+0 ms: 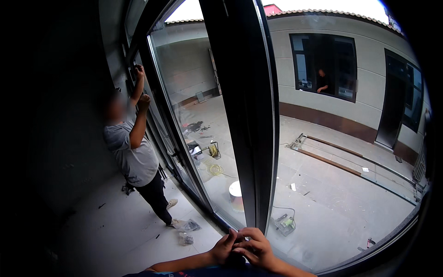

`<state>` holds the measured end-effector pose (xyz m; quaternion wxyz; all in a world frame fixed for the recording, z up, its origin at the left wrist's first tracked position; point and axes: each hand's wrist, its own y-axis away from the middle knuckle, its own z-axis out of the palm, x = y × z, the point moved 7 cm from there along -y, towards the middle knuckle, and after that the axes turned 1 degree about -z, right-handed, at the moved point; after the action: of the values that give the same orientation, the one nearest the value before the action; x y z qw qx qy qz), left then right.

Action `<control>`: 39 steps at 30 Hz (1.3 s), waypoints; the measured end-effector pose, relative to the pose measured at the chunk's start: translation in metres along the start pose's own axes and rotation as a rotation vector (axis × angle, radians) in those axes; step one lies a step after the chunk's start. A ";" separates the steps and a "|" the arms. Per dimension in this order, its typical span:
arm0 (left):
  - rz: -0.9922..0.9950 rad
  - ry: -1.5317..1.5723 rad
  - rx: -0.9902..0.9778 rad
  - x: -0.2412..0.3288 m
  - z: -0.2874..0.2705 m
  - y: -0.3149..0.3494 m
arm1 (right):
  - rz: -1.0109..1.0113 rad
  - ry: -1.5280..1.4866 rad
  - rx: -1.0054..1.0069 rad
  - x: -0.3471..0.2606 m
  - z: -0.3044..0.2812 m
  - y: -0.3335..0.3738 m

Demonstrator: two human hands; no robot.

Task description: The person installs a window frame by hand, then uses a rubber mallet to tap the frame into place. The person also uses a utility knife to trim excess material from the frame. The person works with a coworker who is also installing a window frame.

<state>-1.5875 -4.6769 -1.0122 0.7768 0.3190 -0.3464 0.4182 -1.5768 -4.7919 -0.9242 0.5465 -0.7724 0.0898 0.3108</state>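
My left hand and my right hand meet low in the middle, in front of my body. Both have their fingers bent and pinched together, the tips almost touching. Something small and dark seems to sit between them, but it is too hidden to name. Just beyond my hands rises a thick dark window frame post. Left of this post, a tall glass pane is set in a dark frame.
A co-worker stands at left, arms raised to the frame. Clear plastic bags lie on the floor nearby. Outside are a white bucket, a green power tool, yellow cable and long rails. Another person shows through a far window.
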 end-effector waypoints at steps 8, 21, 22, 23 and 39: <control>0.161 0.087 0.168 -0.014 0.017 -0.008 | 0.076 -0.311 -0.108 -0.002 -0.038 -0.016; 0.173 0.211 0.102 -0.009 0.069 -0.024 | 0.247 -0.710 -0.253 0.036 -0.049 0.014; 0.215 0.087 0.107 -0.005 0.072 -0.029 | 0.235 -0.713 -0.232 0.035 -0.053 0.014; 0.254 -0.038 0.110 -0.002 0.074 -0.035 | 0.223 -0.716 -0.209 0.033 -0.057 0.015; -0.027 0.063 0.096 -0.025 0.077 -0.030 | 0.394 -0.704 0.277 0.033 -0.123 -0.002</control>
<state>-1.5930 -4.7616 -0.9956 0.7766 0.3475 -0.2969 0.4335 -1.5028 -4.8952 -0.9154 0.5725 -0.5067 0.0844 0.6391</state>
